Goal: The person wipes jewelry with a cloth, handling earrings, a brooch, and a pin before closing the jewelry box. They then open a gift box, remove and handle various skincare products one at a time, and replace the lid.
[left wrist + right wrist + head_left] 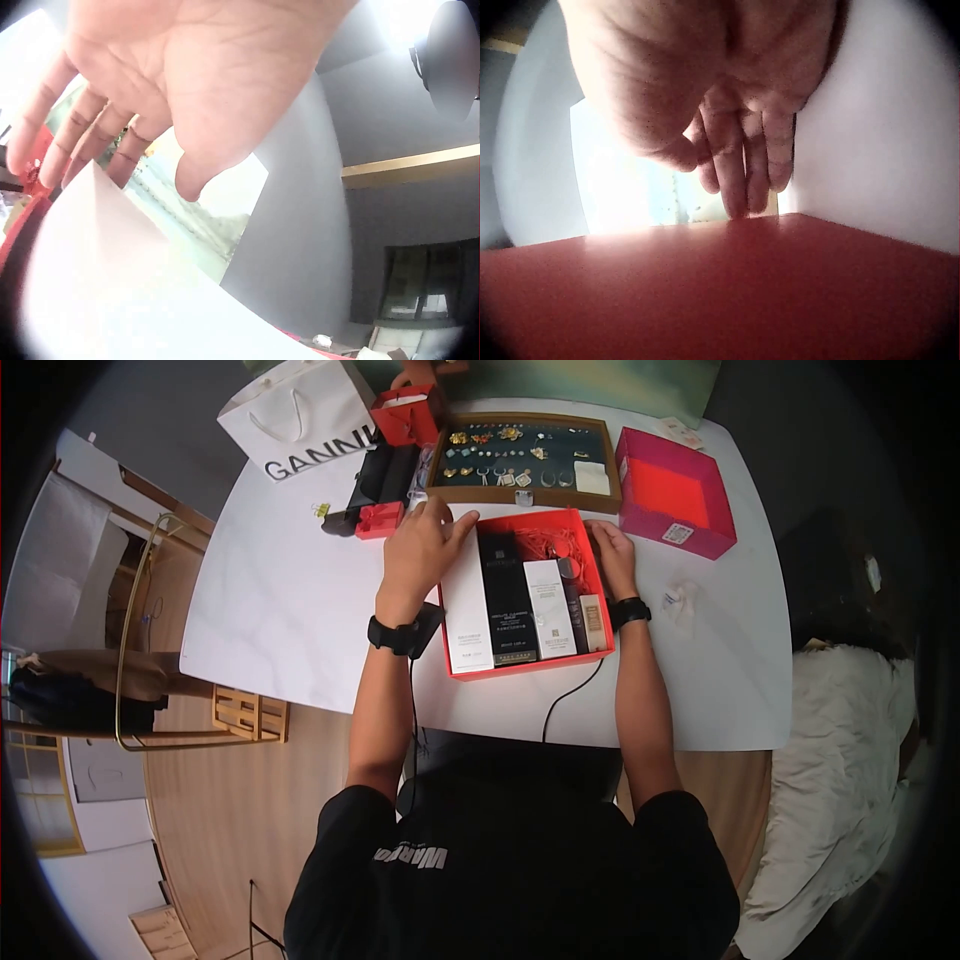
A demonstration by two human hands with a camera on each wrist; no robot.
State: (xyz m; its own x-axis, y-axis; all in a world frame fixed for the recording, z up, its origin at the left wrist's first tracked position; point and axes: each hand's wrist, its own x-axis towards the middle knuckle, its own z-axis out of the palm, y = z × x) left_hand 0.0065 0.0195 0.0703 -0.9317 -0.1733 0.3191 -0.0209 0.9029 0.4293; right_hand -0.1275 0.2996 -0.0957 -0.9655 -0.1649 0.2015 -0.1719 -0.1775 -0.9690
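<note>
A red gift box (582, 530) lies between my two hands on the white table. Inside stand a tall white carton (463, 610), a black carton (508, 595), a shorter white carton (548, 610) and a small beige one (594, 622), with red paper shreds (540, 543) at the back. My left hand (420, 550) is over the box's far left corner, by the tall white carton; its fingers look extended in the left wrist view. Along the right side, my right hand (615, 555) has its fingers straight, fingertips right at the red wall (727, 285).
Behind the box lies a jewellery case (465, 492). A magenta open box (680, 538) sits right of it. At the back left are a white paper bag (290, 410), a red bag (405, 422) and a small red box (380, 520). Crumpled clear plastic (680, 600) and a cable (570, 695) lie nearby.
</note>
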